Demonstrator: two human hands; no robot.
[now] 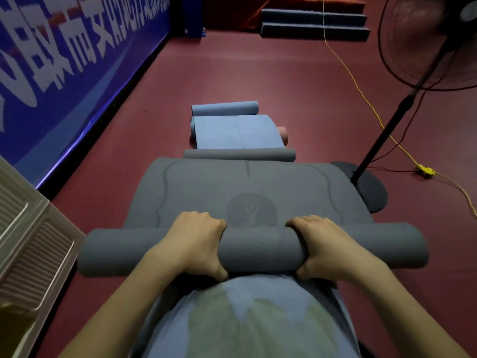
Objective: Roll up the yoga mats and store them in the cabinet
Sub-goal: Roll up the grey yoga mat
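Note:
A grey yoga mat [258, 192] lies on the red floor, its near end rolled into a thick roll [258, 248] across the frame. My left hand [198, 241] grips the roll left of centre, fingers over the top and thumb underneath. My right hand [325, 244] grips it right of centre the same way. The mat's far end curls up in a thin roll [240, 154]. Beyond it lies a blue yoga mat [236, 134], partly unrolled, with a rolled end [224, 108] at the far side. A pink roll [281, 133] peeks out beside the blue mat.
A beige cabinet [28, 233] stands at the left edge. A blue banner wall [77, 73] runs along the left. A standing fan [423, 42] with a round base [371, 187] sits right of the mat. A yellow cable [361, 91] crosses the floor. Steps [315, 24] lie far ahead.

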